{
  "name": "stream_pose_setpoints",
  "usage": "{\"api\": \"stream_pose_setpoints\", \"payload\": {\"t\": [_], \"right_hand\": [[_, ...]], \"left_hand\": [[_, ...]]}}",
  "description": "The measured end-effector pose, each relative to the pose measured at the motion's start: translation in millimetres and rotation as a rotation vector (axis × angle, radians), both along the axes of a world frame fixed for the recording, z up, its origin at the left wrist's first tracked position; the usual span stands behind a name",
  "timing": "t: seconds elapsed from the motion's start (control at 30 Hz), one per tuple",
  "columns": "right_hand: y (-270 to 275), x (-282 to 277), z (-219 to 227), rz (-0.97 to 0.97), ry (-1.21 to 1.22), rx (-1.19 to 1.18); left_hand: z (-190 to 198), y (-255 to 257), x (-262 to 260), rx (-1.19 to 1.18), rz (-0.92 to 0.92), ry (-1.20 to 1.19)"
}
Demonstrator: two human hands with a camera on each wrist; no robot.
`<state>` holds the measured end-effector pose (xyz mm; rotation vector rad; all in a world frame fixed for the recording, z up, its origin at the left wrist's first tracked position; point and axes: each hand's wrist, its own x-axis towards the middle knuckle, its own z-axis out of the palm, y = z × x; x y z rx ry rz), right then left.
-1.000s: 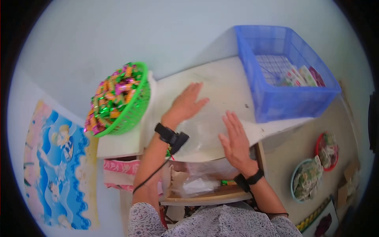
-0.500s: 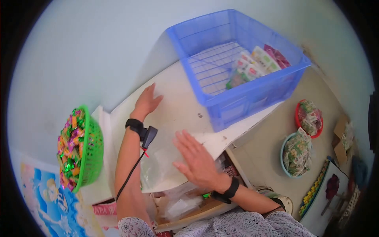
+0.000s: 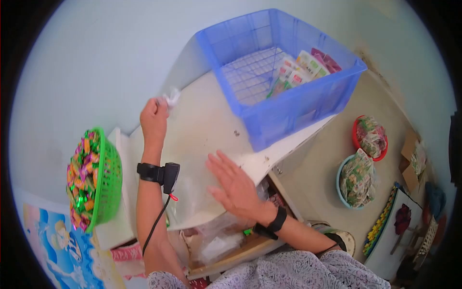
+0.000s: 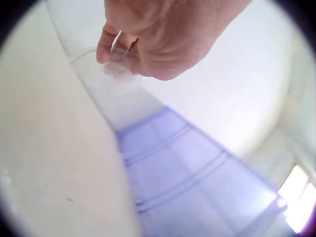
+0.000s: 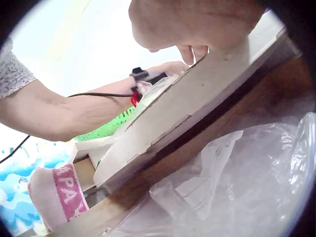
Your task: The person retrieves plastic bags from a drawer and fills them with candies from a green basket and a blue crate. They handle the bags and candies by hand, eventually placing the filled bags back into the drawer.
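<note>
In the head view the left hand (image 3: 155, 120) pinches a small crumpled piece of clear plastic (image 3: 171, 98) above the far left edge of the white tabletop (image 3: 192, 130). The left wrist view shows that hand (image 4: 163, 39) with its fingers curled round the see-through plastic (image 4: 118, 66). Fingers extended, the right hand (image 3: 236, 185) is over the front part of the tabletop, near a clear plastic sheet (image 3: 187, 192) lying there. In the right wrist view the right hand (image 5: 197, 24) is at the table edge, its fingertips partly hidden.
A blue crate (image 3: 298, 115) with several packets stands at the back right. At the left is a green basket (image 3: 109, 180) of wrapped sweets. Below the tabletop, an open drawer (image 3: 231, 262) holds plastic bags. Red (image 3: 356, 137) and light blue (image 3: 340, 190) basins stand on the floor.
The left hand has moved left and now grips crumpled plastic; its fingers were extended before. The right hand remains spread over the tabletop. The head view has swung right, shifting the crate and basket leftward.
</note>
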<state>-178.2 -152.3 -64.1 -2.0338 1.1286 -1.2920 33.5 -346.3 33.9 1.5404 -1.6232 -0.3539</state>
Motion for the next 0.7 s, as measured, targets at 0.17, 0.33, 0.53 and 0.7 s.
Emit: {"api": "stream_pose_setpoints", "payload": {"t": [0.17, 0.33, 0.53, 0.7], "right_hand": [[-1.9, -2.5, -4.3, 0.038, -0.139, -0.029], [6.7, -20.9, 12.7, 0.249, -0.796, 0.382], [63.9, -11.8, 54.3, 0.362, -0.736, 0.550], [72.8, -3.6, 42.8, 0.200, -0.724, 0.410]], "left_hand": [[56.3, 135.4, -28.0, 0.045, -0.285, 0.749], [30.9, 253.3, -30.7, 0.115, -0.293, 0.893], [-4.7, 302.6, -59.5, 0.160, -0.251, 1.075], [-33.1, 313.7, -75.2, 0.093, -0.198, 0.909]]}}
